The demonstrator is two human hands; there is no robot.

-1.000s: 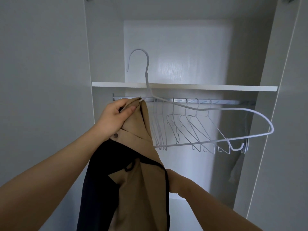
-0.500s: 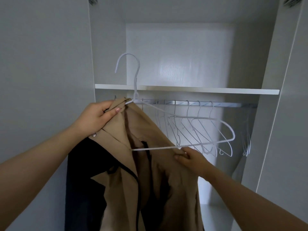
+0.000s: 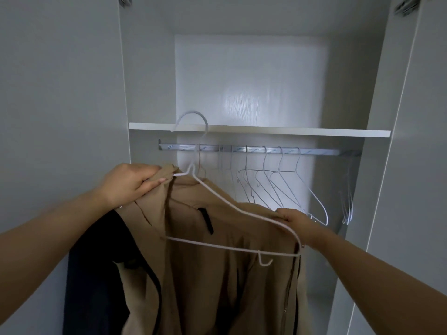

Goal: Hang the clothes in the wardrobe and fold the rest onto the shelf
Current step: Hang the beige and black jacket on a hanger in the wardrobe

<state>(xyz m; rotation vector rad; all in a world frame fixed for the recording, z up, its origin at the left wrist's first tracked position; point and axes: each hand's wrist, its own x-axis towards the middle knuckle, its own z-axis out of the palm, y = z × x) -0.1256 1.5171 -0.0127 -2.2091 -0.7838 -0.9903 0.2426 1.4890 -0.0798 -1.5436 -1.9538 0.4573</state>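
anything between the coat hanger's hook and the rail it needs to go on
Nothing visible blocks it. The white wire hanger carrying the tan coat has its hook just above the metal rail's bare left end; empty wire hangers hang further right.

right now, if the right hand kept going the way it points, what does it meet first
The coat: the right hand holds its shoulder with the hanger, pointing up-left. Beyond that probably the hanger's neck, though depth is unclear.
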